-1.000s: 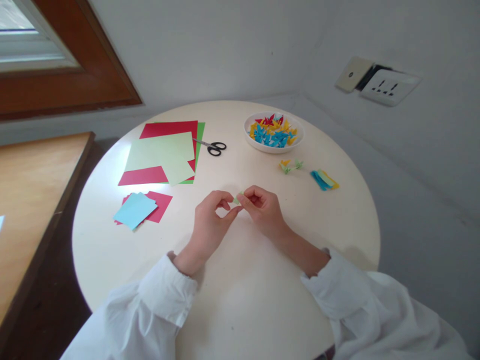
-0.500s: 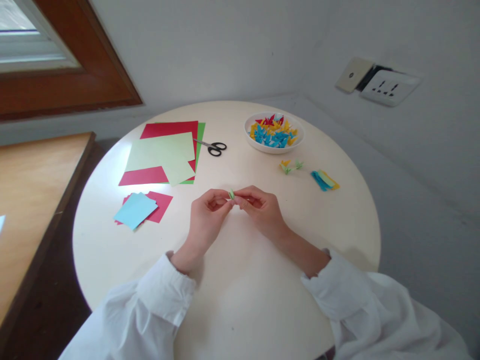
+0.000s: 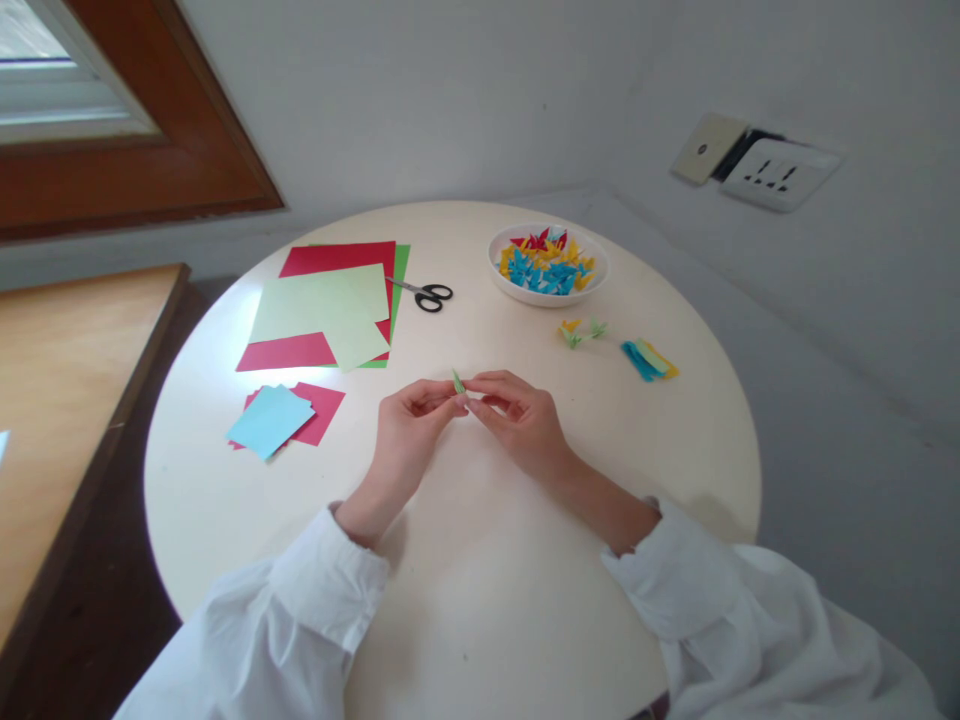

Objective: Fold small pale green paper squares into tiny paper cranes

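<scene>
Between my fingertips, over the middle of the table, is a small folded piece of light green paper [image 3: 459, 383]. My left hand [image 3: 415, 420] pinches it from the left, thumb against forefinger. From the other side my right hand [image 3: 523, 415] closes its thumb and forefinger on it. Most of its lower part is hidden by the fingers; a narrow pointed tip shows above them. Just beyond my right hand lie a few small folded paper pieces [image 3: 574, 338] in green and yellow, which look like paper cranes.
A white bowl [image 3: 517, 292] holds many folded paper cranes [image 3: 551, 270]. Narrow folded papers [image 3: 646, 360] lie to the right. Black-handled scissors [image 3: 431, 297] touch large coloured sheets [image 3: 322, 300]. Blue and red paper squares [image 3: 274, 420] are at the left of the round table [image 3: 480, 600].
The green paper has turned in my fingers, and more of its pointed tip now shows. My left hand has shifted very slightly left; my right hand stays nearly where it was.
</scene>
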Available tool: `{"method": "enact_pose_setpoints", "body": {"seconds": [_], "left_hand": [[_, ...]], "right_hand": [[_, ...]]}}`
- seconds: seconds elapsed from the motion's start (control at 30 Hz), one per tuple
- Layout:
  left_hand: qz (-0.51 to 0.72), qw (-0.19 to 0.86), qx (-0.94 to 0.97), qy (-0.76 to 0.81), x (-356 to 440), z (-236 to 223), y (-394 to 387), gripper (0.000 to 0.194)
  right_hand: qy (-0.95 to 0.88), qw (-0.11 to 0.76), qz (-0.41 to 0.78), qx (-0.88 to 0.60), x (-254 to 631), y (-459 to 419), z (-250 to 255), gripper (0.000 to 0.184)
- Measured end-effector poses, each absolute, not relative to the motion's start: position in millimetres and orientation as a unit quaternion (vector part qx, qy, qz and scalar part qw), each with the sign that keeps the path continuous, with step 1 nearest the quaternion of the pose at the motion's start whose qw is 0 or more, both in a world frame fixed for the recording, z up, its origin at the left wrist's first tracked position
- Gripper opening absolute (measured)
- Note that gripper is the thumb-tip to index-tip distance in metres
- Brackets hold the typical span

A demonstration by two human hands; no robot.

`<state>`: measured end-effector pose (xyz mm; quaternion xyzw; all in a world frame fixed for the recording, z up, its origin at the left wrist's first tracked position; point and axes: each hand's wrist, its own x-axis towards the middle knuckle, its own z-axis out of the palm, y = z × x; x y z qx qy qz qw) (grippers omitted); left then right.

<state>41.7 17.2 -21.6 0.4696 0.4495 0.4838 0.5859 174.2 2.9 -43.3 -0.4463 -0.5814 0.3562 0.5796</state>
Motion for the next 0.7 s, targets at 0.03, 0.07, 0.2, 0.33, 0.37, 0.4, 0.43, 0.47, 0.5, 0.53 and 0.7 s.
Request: {"method": "enact_pose_setpoints", "body": {"seconds": [0.03,0.07,0.2,0.33,0.37,0.4,0.43,0.47,0.5,0.53,0.7], "left_hand": [[0.481,0.588,0.472,0.448,41.5,-21.4,17.2,0.016],[0.478,0.590,0.473,0.446,41.3,-21.2,17.1,0.016],[0.472,0.593,0.477,0.445,41.0,-20.8,16.7,0.017],[0.472,0.585,0.481,0.451,40.8,-22.0,16.4,0.017],[0.472,0.582,0.484,0.451,40.8,-22.4,16.4,0.017],[0.472,0.580,0.487,0.452,40.7,-22.7,16.4,0.016],[0.471,0.578,0.490,0.452,40.7,-22.8,16.4,0.015],[0.471,0.574,0.493,0.453,40.7,-22.9,16.4,0.015],[0.471,0.571,0.496,0.454,40.7,-22.9,16.4,0.014],[0.471,0.566,0.500,0.455,40.7,-22.8,16.3,0.014],[0.474,0.551,0.511,0.459,42.3,-22.9,15.2,0.013]], "right_hand": [[-0.587,0.577,0.346,-0.450,174.5,2.9,-43.2,0.014],[-0.591,0.575,0.338,-0.454,174.7,2.8,-43.1,0.014],[-0.601,0.567,0.320,-0.464,175.5,2.4,-42.9,0.014],[-0.603,0.566,0.310,-0.468,175.0,1.9,-42.5,0.013],[-0.602,0.568,0.309,-0.469,174.7,1.8,-42.3,0.013],[-0.600,0.571,0.306,-0.469,174.5,1.7,-42.0,0.012],[-0.599,0.573,0.304,-0.470,174.2,1.7,-41.7,0.012],[-0.597,0.574,0.301,-0.472,174.0,1.7,-41.5,0.011],[-0.596,0.576,0.298,-0.473,173.8,1.7,-41.2,0.010],[-0.596,0.577,0.295,-0.474,173.6,1.7,-41.0,0.009],[-0.599,0.580,0.277,-0.479,172.7,0.7,-40.5,0.008]]}}
